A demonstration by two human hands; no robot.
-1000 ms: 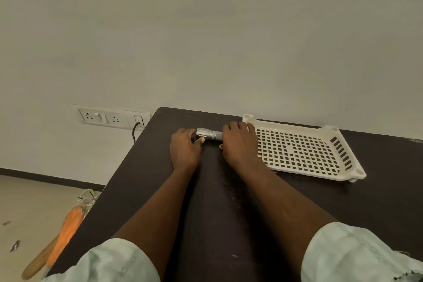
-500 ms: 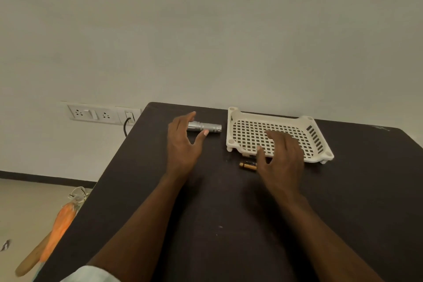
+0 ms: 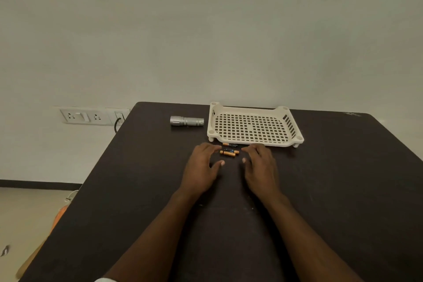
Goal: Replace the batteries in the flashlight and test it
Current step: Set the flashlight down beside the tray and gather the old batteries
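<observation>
Both hands lie open on the counter (image 3: 343, 190), holding nothing: left hand (image 3: 201, 167), right hand (image 3: 261, 168); batteries (image 3: 229, 150) lie between their fingertips, beside the tray (image 3: 251, 129); flashlight (image 3: 186, 121) lies near the far edge; advise gathering batteries together, preventing rolling.

No readable text; batteries (image 3: 229, 151) labels too small.
</observation>
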